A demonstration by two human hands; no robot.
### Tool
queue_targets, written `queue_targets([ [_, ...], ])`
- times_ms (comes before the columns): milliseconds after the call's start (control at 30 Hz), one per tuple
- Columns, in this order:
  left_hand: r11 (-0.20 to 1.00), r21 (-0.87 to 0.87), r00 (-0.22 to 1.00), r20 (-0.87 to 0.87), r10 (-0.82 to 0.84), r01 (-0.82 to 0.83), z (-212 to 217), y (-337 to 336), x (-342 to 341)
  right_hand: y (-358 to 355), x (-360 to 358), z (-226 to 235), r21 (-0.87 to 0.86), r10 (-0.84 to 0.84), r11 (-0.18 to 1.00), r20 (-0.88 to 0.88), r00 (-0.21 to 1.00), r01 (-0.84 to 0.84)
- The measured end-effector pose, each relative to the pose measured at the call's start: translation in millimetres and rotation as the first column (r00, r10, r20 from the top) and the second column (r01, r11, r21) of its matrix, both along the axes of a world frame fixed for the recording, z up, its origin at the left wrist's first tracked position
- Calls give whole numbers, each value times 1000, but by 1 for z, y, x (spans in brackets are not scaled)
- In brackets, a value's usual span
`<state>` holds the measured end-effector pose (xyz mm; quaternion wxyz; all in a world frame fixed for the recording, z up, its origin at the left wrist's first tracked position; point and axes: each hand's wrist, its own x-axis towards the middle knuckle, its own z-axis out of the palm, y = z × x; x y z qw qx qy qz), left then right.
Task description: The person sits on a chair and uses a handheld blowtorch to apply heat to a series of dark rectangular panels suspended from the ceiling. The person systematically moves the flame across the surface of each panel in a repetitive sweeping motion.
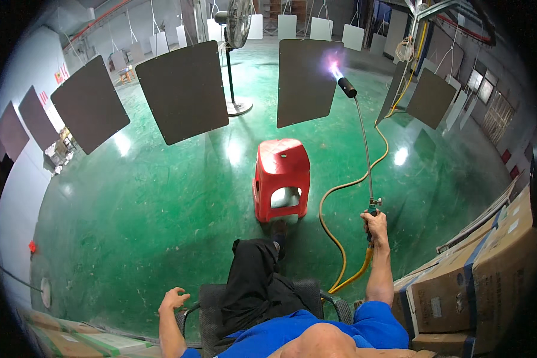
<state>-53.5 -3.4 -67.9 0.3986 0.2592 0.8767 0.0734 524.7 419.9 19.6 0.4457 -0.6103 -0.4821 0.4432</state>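
My right hand [375, 227] is closed around the handle of a long gas torch [366, 156]. Its thin metal tube reaches forward to a black burner head [346, 88]. From that comes a bright white-violet flame [335, 64], which plays at the upper right part of a dark hanging panel [304, 89]. A yellow hose [360, 274] runs from the torch's lower end. My left hand [174, 299] hangs beside the armrest of the black chair [212, 307] that I sit on, its fingers apart and nothing in them.
Ahead stands a red plastic stool [283, 173] by my foot, with a pedestal fan [238, 107] behind it. More dark panels [182, 92] hang in a row. The hose loops over the green floor [131, 221]. Cardboard boxes [441, 304] are stacked at my right.
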Motion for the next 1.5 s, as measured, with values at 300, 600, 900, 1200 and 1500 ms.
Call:
queue_targets([
  [300, 999, 37, 1000, -1, -23, 23, -10, -4, -6, -17, -24, 32, 33, 57, 998, -25, 998, -57],
  [600, 999, 47, 1000, -10, -4, 4, -16, -7, -9, -47, -45, 43, 38, 129, 991, -21, 991, -128],
  [900, 1000, 16, 1000, -25, 0, 1, -9, -6, -6, -74, -49, 14, -72, 184, 981, 53, 982, -180],
  [1200, 999, 35, 1000, -5, -14, 14, -14, -9, -10, -69, -32, -55, -65, 195, 981, 283, 939, -184],
  [1500, 997, 76, 994, -109, -13, 21, -7, -8, -7, -60, -36, -67, -139, 142, 985, 304, 942, -103],
])
